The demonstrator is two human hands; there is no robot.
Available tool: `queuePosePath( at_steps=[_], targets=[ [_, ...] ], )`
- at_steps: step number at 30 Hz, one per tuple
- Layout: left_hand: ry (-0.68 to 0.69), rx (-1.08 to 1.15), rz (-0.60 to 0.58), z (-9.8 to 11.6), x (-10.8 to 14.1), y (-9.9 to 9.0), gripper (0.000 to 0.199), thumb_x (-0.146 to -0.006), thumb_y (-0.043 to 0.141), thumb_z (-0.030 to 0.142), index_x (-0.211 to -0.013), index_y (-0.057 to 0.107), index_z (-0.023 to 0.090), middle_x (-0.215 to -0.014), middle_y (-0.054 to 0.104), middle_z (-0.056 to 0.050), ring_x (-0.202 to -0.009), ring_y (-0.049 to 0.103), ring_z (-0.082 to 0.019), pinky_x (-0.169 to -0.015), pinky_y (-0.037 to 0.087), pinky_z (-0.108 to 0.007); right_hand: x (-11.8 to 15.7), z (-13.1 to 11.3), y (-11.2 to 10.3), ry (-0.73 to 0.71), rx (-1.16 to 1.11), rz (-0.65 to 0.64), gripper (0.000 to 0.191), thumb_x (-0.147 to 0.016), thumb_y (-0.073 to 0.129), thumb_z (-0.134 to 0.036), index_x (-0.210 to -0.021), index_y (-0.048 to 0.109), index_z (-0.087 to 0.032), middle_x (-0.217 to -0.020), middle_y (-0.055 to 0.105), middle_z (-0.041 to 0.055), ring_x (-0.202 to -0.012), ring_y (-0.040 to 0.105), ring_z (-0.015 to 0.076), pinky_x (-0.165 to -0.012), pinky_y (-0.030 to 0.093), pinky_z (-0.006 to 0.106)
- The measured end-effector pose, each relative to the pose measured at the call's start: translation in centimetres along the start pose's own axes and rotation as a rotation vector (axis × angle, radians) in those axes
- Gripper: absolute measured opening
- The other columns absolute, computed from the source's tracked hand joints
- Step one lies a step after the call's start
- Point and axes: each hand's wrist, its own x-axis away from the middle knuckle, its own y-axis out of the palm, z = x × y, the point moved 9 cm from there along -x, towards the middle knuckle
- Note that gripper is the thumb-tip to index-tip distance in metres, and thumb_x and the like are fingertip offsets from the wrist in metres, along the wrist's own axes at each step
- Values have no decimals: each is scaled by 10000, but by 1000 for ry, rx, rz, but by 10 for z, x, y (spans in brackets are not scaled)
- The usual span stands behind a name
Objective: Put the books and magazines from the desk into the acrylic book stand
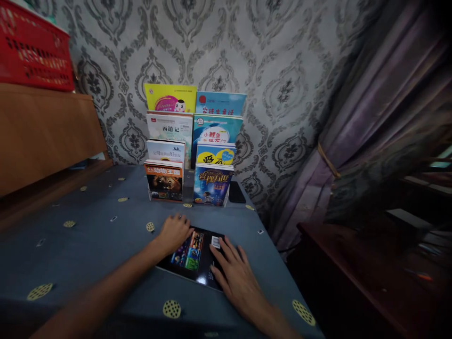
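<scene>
A dark book (205, 263) lies flat on the table, with small colourful pictures and a white barcode on its upward face. My left hand (173, 234) rests at the book's far left corner, fingers slightly bent and a little apart. Across the right end of the book lies my right hand (240, 281), its fingers spread and flat on the cover. Just beyond stands a tiered clear rack with books in two columns. Its front row has an orange-and-black book with a lion (164, 182) on the left and a blue book (213, 184) on the right.
The table has a blue-grey patterned cloth (106, 245). Beside the rack lies a black phone (237, 192). A red basket (35, 52) sits on a wooden headboard-like panel (49, 136) at left. A purple curtain (318, 188) and dark red furniture (332, 263) are at right.
</scene>
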Motion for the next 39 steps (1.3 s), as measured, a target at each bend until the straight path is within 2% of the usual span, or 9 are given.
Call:
queuePosePath(
  at_steps=[4,9,16,21,27,30,34,36,39],
  targets=[
    [-119,-10,-31,-12,33,0,352,-1006,400,306,-1015,694,113,-971,702,-190,-933,655,-304,-689,499,-365,-3,-12,4,-21,3,-14,463,-993,435,-307,-1453,486,-285,-1553,425,101,-1437,386,298,-1112,391,581],
    [-188,-5,-14,-17,64,-5,368,-1003,367,272,-961,698,116,-945,705,-181,-911,649,-314,-666,512,-385,-3,-18,4,-14,14,-4,431,-995,441,-267,-1415,536,-237,-1498,495,133,-1385,461,312,-1099,401,595],
    [-156,-10,34,-18,88,-18,333,-1006,376,286,-957,682,163,-964,680,-137,-984,605,-279,-804,509,-380,-3,-22,-5,44,30,-55,395,-1009,452,-256,-1387,557,-216,-1449,544,161,-1369,478,311,-1093,395,580],
    [-119,104,92,-10,105,-9,329,-1017,373,306,-1190,623,182,-1145,662,-120,-1051,601,-259,-913,498,-410,-8,-13,-3,86,7,-86,409,-1026,414,-286,-1414,526,-218,-1484,508,152,-1398,436,295,-1120,350,570],
    [-104,284,192,8,129,9,512,-1000,383,492,-1412,489,207,-1472,494,-137,-1352,451,-307,-1084,409,-512,-20,6,3,117,39,-86,426,-1035,373,-295,-1428,514,-209,-1490,501,152,-1393,438,292,-1129,337,532],
    [-44,298,139,20,142,12,667,-938,432,626,-1476,423,233,-1552,405,-137,-1443,322,-359,-1104,367,-562,-26,15,5,106,48,-59,414,-1040,348,-308,-1389,554,-224,-1471,524,143,-1372,462,286,-1112,353,528],
    [159,259,43,42,163,9,1030,-736,595,781,-1556,263,252,-1633,236,-158,-1494,186,-412,-1122,320,-599,-34,25,9,88,28,-29,400,-1039,362,-302,-1361,581,-207,-1452,545,138,-1349,486,285,-1112,358,516],
    [200,200,14,49,171,8,1029,-743,690,677,-1566,225,270,-1636,222,-160,-1498,190,-401,-1122,325,-588,-37,29,10,94,14,-16,388,-1035,383,-292,-1347,594,-199,-1444,553,141,-1348,489,294,-1110,359,528],
    [180,96,1,51,174,8,801,-863,677,274,-1546,263,330,-1616,299,-112,-1481,289,-335,-1107,375,-521,-37,25,8,64,-35,10,361,-1026,403,-244,-1302,633,-209,-1409,588,134,-1332,509,292,-1092,386,532]
  ],
)
